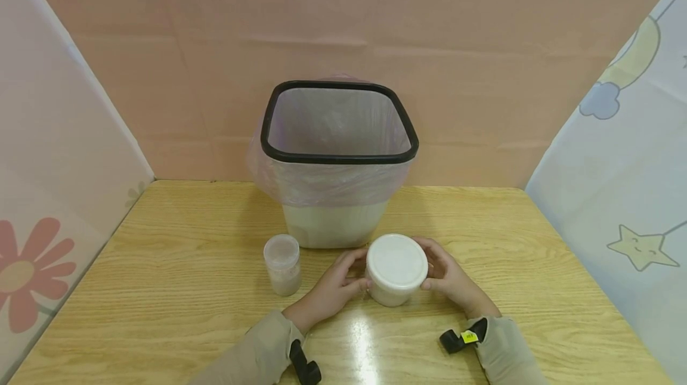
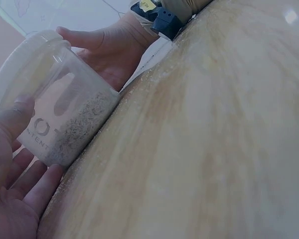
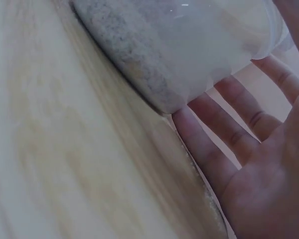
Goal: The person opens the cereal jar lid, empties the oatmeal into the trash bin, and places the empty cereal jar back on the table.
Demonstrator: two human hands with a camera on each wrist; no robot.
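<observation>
A round clear plastic tub (image 1: 390,293) with a white lid (image 1: 397,261) stands upright on the table. Loose, pale flaky bits lie in its bottom, and the left wrist view shows grey lettering on its wall. My left hand (image 1: 334,288) holds its left side, thumb (image 2: 16,115) at the near side and the other fingers spread low around it. On the opposite side my right hand (image 1: 453,281) holds it, with fingertips against the wall in the right wrist view. In the head view the far fingers of both hands are partly hidden behind the tub.
A smaller clear jar (image 1: 282,266) with pale contents stands left of my left hand. Behind the tub is a white bin (image 1: 333,224) with a black rim (image 1: 343,158) and a thin pinkish liner bag. The wooden table (image 1: 177,289) has patterned cloth walls around it.
</observation>
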